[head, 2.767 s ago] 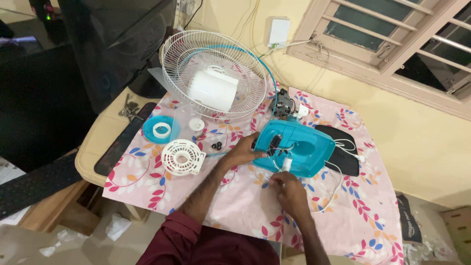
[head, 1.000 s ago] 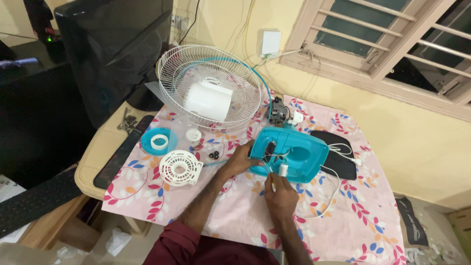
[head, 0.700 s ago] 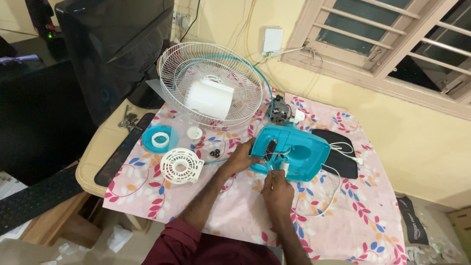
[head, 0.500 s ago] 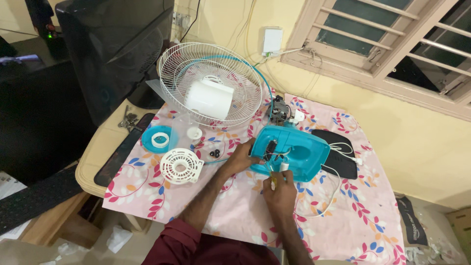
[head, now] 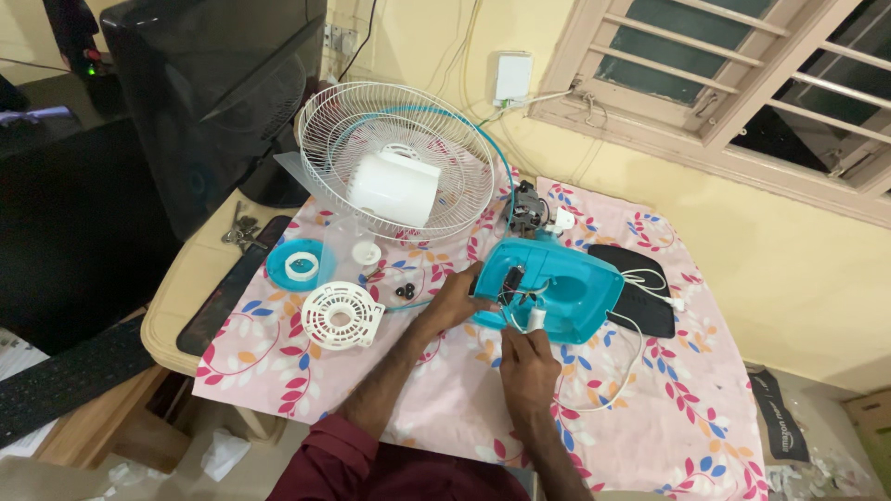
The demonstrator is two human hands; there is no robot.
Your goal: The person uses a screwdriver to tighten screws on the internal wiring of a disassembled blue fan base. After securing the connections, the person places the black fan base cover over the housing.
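Left hand grips teal fan base; right hand pinches small white part.

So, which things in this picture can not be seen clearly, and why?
1. Head view: the right hand pinches a small white part; too small to identify.
2. Head view: the wiring inside the teal housing is too small to trace.
3. Head view: the left hand covers the housing's near left edge.
4. Head view: the small black bits on the cloth are too small to name.
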